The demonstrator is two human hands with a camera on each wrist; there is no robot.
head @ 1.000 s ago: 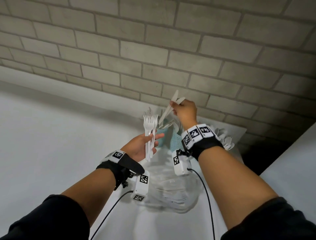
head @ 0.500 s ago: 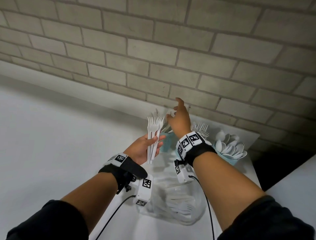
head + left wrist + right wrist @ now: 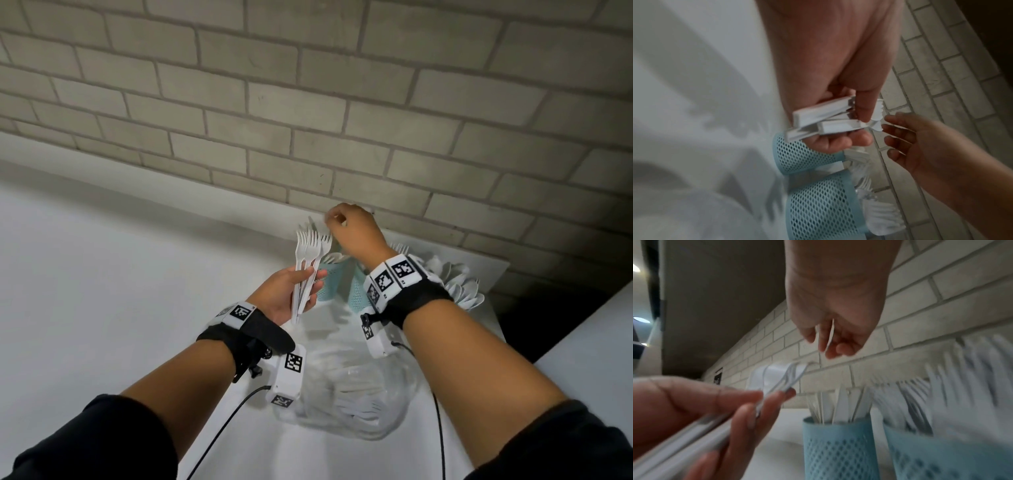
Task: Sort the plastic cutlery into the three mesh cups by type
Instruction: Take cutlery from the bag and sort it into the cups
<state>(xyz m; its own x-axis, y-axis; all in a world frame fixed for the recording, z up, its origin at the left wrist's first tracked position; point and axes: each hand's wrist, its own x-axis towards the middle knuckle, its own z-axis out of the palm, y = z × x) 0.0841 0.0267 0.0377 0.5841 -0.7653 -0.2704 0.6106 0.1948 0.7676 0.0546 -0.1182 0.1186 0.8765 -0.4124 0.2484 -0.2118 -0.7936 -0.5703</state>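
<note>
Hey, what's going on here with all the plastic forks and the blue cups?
A person is sorting white plastic cutlery into blue mesh cups by a brick wall. The left hand grips a bunch of forks. The right hand hovers above the knife cup, pinching one thin white piece. The spoon cup stands far right, and a clear bag holds unsorted pieces.

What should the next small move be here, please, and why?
Probably the right hand should pinch the tops of the forks held by the left hand and carry them to the middle cup. It hovers right at their tines, and that cup already holds forks.
</note>
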